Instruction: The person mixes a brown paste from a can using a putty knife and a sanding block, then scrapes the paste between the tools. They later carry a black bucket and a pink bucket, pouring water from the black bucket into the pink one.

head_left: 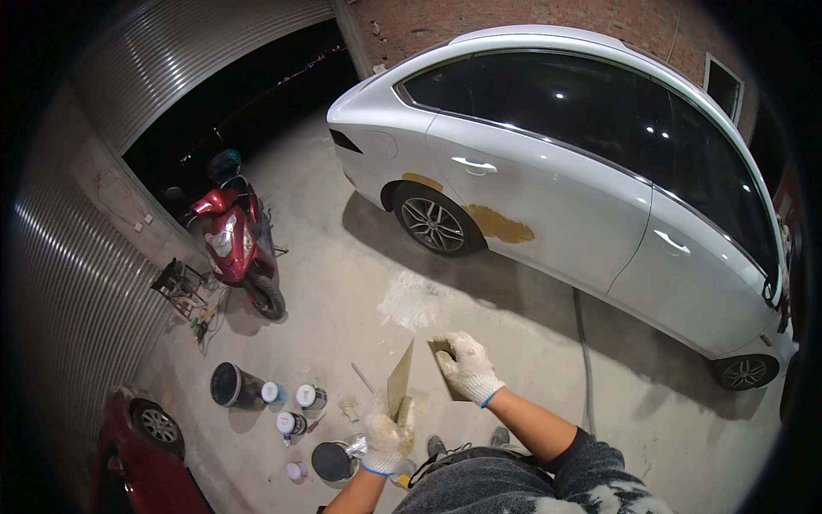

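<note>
My left hand [387, 435], in a white knit work glove, is closed around the lower end of a thin olive-yellow putty spreader [400, 377], its blade pointing up. Close by on the right, my right hand [468, 364], gloved too, grips a flat brownish plate [444, 370] by its edge. The plate is partly hidden behind the glove, so its kind is unclear. The two flat pieces are apart. Ahead stands a white car [548, 171]. A mustard-yellow filler patch [499, 224] covers its rear door's lower corner, and a smaller patch [422, 181] lies above the wheel arch.
A black bucket [227, 385], several cans including a white-lidded one [306, 395], and a dark round lid [331, 461] stand on the floor at left. Beyond are a red scooter [233, 236] and a red car [145, 463]. A grey hose [584, 351] runs from under the white car.
</note>
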Motion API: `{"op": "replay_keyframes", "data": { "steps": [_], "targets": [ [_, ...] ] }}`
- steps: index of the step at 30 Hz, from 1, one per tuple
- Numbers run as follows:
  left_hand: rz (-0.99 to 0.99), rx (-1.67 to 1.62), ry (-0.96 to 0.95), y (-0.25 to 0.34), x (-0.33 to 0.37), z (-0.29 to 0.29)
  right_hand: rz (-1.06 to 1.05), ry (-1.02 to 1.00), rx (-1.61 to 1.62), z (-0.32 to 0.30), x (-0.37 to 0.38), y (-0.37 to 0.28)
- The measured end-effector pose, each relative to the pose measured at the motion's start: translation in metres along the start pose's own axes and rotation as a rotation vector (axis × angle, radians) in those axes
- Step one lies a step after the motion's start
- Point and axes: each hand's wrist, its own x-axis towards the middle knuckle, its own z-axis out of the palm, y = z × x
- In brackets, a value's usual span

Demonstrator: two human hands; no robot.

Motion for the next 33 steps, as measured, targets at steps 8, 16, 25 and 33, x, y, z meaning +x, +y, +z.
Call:
{"op": "replay_keyframes", "data": {
  "steps": [8,16,25,33],
  "targets": [
    [0.296,0.311,-0.156,0.03,0.012,-0.028,0.05,-0.046,0.213,-0.009,0.001,-0.005],
    [0.279,0.48,-0.233,0.049,0.026,-0.047,-0.496,0.142,0.174,-0.05,-0.024,0.0],
    [0.502,0.581,-0.24,0.068,0.045,-0.065,-0.336,0.108,0.245,-0.08,-0.015,-0.002],
    [0.449,0.216,-0.502,0.051,0.038,-0.047,-0.558,-0.39,0.349,-0.09,-0.01,-0.044]
  ]
}}
